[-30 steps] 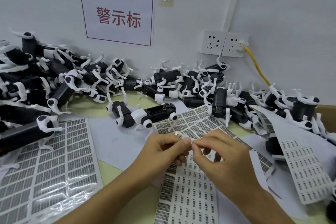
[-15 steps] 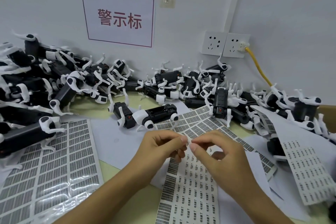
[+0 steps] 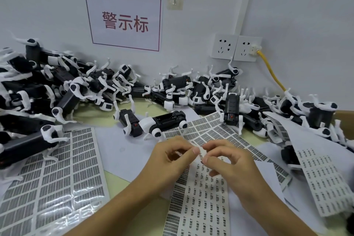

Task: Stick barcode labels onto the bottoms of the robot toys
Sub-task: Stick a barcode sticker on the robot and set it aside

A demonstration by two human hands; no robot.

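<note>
My left hand (image 3: 170,161) and my right hand (image 3: 228,163) meet above a sheet of barcode labels (image 3: 201,197). Together their fingertips pinch one small white label (image 3: 202,152) between them. Just beyond my hands a black-and-white robot dog toy (image 3: 162,121) lies on its back, its dark underside facing up. Several more robot toys are heaped along the wall at the left (image 3: 38,90) and at the back right (image 3: 231,101).
A large glossy label sheet (image 3: 57,178) lies at the left, partly under toys. Another label sheet (image 3: 325,176) curls up at the right. Wall sockets (image 3: 237,48) with a yellow cable (image 3: 272,71) sit above the right heap. A sign (image 3: 124,21) hangs on the wall.
My hands have stayed together over the sheet, fingers shifting slightly on the small label. The view has dropped a little; the toys have not moved.
</note>
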